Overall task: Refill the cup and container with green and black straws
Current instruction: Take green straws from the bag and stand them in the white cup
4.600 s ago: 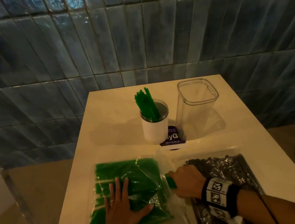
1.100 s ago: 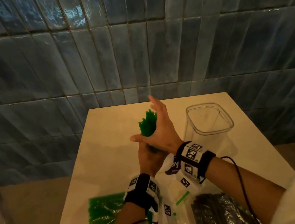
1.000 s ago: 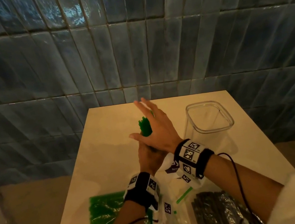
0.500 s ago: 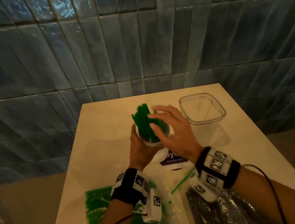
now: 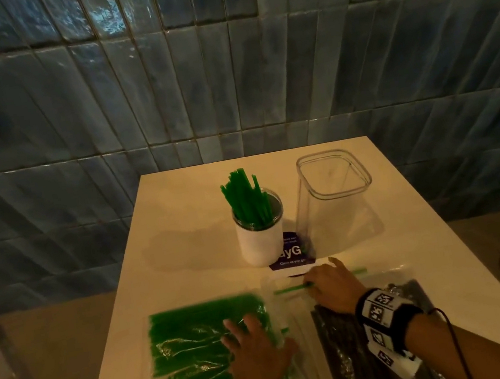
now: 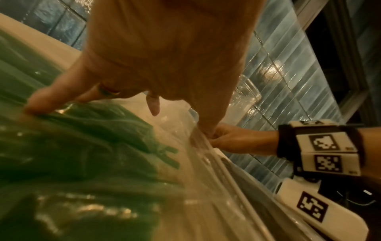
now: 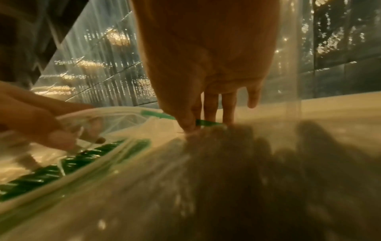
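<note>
The left hand (image 5: 255,350) presses flat on the bag of green straws (image 5: 197,357); the right hand (image 5: 331,285) pinches a loose green straw (image 5: 291,289) beside a purple card (image 5: 292,253) reading "yG".

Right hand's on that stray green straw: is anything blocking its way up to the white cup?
Nothing visible. The right hand pinches the loose green straw; between it and the white cup lies only bare table and a flat purple sticker.

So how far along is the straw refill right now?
Partly done: the white cup holds green straws. In hand: the right hand pinches a stray green straw and the left hand presses the green bag. Left: the clear container is empty; black straws remain bagged.
</note>
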### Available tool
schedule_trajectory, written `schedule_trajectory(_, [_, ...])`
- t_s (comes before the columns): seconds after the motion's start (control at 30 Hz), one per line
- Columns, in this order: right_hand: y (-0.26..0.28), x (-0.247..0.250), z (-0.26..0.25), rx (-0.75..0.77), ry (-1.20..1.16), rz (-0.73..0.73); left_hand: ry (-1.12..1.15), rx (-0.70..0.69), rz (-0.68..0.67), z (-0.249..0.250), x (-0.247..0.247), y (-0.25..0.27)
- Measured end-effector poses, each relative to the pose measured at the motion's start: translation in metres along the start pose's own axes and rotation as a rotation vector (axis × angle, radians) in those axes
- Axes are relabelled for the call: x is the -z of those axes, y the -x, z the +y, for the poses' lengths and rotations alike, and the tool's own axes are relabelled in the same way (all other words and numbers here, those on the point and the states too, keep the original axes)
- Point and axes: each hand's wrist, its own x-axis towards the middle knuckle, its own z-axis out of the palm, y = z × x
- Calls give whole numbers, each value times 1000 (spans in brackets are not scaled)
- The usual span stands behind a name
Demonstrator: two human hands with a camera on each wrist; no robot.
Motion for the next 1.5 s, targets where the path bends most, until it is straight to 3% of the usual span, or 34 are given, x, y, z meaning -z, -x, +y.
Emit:
schedule_trajectory(0.13, [12,12,-19,123,74,48,-48,-43,26,-4,6,1])
schedule_trajectory(0.27, [27,15,-44,171,-192,-107,162,-181,232,-21,6,2])
schedule_trajectory(0.4, [26,10,-73,238,-315,-184,343,-256,306,-27,11,12])
schedule_trajectory(0.5, [20,1,-91,279,-288,-234,429,-310,302,-31,18,20])
schedule_trajectory(0.83, [9,-10,-108,115,-86,-255,521,-299,231,-36,23,32])
schedule_trajectory(1.07, [18,-13,-109,83,5,-331,87,-191,196,-47,11,20])
schedule_trajectory(1.2, [19,-13,-110,99,52,-370,4,-241,196,-50,11,25])
schedule_trajectory(1.33, [17,-9,-109,128,74,-421,62,-262,182,-53,11,26])
schedule_trajectory(1.5, [17,-14,-108,187,-22,-314,230,-256,207,-44,17,30])
